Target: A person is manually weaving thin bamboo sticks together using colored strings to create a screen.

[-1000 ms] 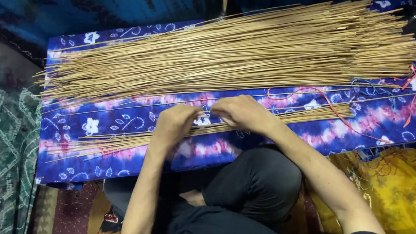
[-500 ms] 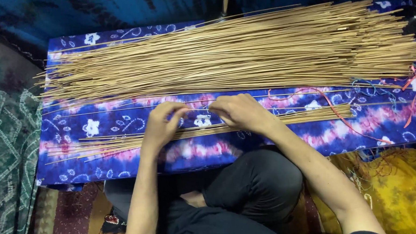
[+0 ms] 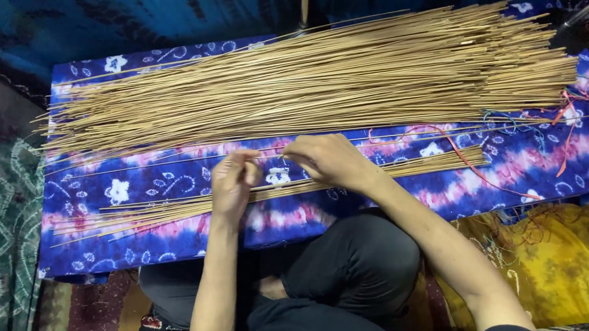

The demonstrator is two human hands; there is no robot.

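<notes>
The left hand [image 3: 232, 181] had shifted slightly toward the person's left since half a second earlier, fingers now curled and pinched together, apparently on a thin bamboo stick [image 3: 175, 161] lying across the blue tie-dye cloth [image 3: 143, 185]; the grip was too small to confirm. The right hand [image 3: 331, 160] stayed put, fingers bent, tips meeting the left's. A small bundle of sticks [image 3: 407, 167] lay under both hands. The large stick pile [image 3: 317, 85] was unchanged beyond.
</notes>
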